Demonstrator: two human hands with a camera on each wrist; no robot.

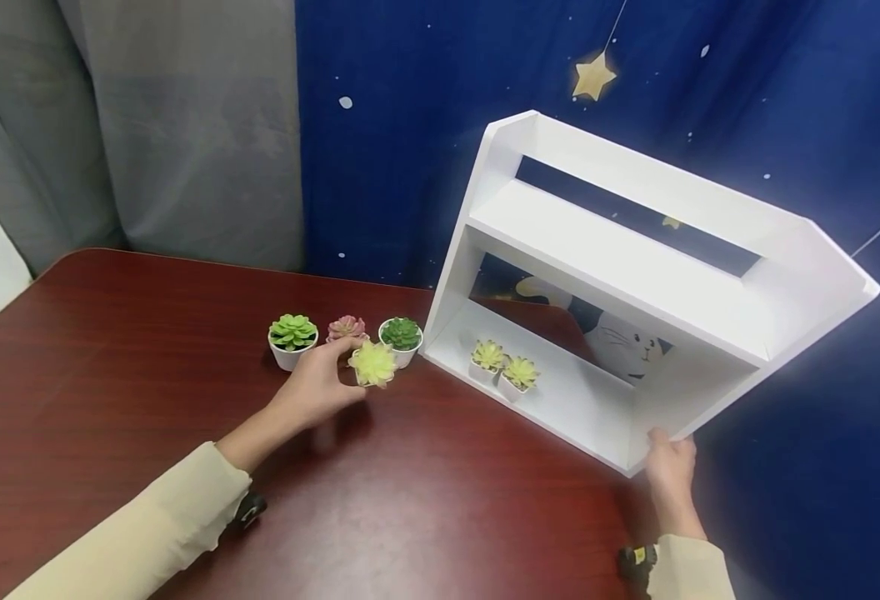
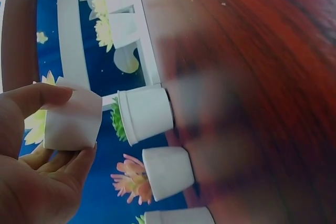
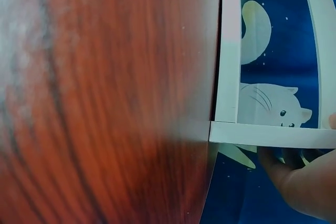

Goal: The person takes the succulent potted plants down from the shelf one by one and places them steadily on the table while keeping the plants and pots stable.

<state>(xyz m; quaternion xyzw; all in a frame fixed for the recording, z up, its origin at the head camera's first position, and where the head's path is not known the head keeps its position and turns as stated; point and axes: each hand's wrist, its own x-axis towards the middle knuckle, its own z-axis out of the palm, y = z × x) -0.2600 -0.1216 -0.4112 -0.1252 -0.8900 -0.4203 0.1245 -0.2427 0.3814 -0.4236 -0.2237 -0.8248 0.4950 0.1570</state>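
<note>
Between thumb and fingers, my left hand (image 1: 323,383) pinches a small white pot holding a yellow-green artificial succulent (image 1: 373,364); the left wrist view shows the white pot (image 2: 73,119) lifted off the table. Just behind it on the table stand a bright green succulent (image 1: 293,333), a pink succulent (image 1: 347,327) partly hidden by the hand, and a dark green succulent (image 1: 402,335). On the lower board of a white two-tier shelf (image 1: 605,283) sit two yellow-green succulents (image 1: 488,356). My right hand (image 1: 671,475) grips the shelf's right side panel near its bottom.
The dark red wooden table (image 1: 425,500) reaches under the shelf. A blue curtain (image 1: 395,150) with stars and a cat print hangs behind it, a grey curtain (image 1: 200,142) to the left. The shelf stands at an angle by the table's right side.
</note>
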